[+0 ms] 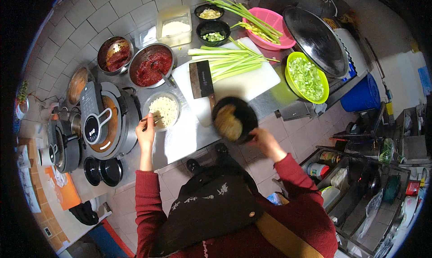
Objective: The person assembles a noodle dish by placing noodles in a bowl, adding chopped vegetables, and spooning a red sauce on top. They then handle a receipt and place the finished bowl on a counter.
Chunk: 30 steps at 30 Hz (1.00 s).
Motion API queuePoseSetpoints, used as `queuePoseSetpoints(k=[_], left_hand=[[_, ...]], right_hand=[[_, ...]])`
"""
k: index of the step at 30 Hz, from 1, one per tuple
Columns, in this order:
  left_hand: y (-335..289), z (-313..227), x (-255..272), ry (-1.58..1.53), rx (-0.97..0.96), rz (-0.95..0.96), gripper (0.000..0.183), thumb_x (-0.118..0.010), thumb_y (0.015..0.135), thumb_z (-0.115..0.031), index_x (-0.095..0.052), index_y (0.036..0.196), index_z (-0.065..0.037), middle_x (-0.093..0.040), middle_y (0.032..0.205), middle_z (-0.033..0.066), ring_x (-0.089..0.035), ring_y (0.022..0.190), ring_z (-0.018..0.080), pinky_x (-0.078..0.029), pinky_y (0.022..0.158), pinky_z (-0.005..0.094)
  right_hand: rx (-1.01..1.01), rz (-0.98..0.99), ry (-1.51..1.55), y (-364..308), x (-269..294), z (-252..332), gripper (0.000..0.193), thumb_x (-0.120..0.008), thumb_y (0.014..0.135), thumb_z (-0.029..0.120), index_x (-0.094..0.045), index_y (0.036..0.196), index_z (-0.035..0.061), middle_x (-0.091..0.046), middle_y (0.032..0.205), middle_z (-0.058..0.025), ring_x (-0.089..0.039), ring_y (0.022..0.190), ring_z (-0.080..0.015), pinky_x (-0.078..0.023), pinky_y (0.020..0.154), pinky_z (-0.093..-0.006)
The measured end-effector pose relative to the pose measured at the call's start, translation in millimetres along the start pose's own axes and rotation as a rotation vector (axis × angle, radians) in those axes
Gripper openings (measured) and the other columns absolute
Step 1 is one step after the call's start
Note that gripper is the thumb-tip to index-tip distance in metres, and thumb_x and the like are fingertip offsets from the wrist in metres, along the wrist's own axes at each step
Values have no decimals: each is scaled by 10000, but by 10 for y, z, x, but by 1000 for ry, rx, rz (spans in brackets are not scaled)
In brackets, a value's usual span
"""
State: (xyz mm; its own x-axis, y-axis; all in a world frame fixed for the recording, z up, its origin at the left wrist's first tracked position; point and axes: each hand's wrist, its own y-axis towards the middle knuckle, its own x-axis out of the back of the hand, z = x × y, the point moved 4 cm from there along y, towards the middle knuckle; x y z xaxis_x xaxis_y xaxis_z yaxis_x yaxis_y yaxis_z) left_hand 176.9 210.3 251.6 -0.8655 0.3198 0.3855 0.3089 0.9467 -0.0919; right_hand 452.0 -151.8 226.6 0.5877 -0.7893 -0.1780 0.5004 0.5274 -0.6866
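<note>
My left hand [146, 128] pinches a thin dark-handled utensil [157, 119], probably a spoon, whose end dips into a clear bowl [177, 119] of finely chopped pale garlic [164, 108]. By its rim, my right hand [266, 143] grips a black bowl [245, 110], held tilted off the counter's front edge. Something light brown, liquid or paste, lies inside it, blurred by motion. Just beyond that bowl, a cleaver [201, 80] rests across the white cutting board [265, 80], its handle pointing toward me. Long green stalks [229, 62] lie on the board.
Left stand two steel bowls of red paste [153, 69] [118, 55] and a round electric griddle [105, 123]. Small black bowls [213, 33], a clear tub [173, 26] and a pink basin [270, 31] line the back. A green bowl [307, 77] holds chopped greens beside a large black lid [315, 40].
</note>
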Motion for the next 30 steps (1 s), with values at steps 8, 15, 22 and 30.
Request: queuePoseSetpoints(k=[8, 15, 22, 30], left_hand=[[-323, -15, 53, -99, -9, -157, 416, -501, 1009, -327, -669, 920, 43, -667, 736, 78, -608, 597, 113, -471, 539, 260], [-692, -139, 550, -367, -46, -309, 207, -543, 992, -194, -590, 1032, 4, -623, 772, 62, -582, 604, 112, -466, 517, 251], [-390, 353, 413, -466, 155, -248, 303, -537, 992, -225, -639, 1100, 39, -677, 921, 126, -661, 635, 180, -543, 590, 280], [-581, 951, 314, -940, 304, -332, 320, -509, 996, -189, -572, 1040, 121, -662, 965, 229, -685, 817, 317, -595, 773, 382]], right_hand=[[296, -262, 283, 1331, 576, 897, 141, -484, 906, 40, -546, 849, -73, -570, 739, -101, -657, 694, -238, -619, 723, -365], [132, 12, 229, 1143, 280, 516, 535, -519, 969, 455, -531, 999, -79, -660, 839, -173, -699, 796, -276, -600, 749, -373], [118, 708, -66, 1147, -2139, -202, 493, -496, 993, 327, -418, 1314, -39, -482, 1325, -225, -654, 1004, -307, -577, 815, -370], [120, 513, -122, 1138, -2771, -479, 426, -303, 961, 49, -312, 1384, 1, -456, 1346, -226, -626, 1065, -313, -604, 811, -386]])
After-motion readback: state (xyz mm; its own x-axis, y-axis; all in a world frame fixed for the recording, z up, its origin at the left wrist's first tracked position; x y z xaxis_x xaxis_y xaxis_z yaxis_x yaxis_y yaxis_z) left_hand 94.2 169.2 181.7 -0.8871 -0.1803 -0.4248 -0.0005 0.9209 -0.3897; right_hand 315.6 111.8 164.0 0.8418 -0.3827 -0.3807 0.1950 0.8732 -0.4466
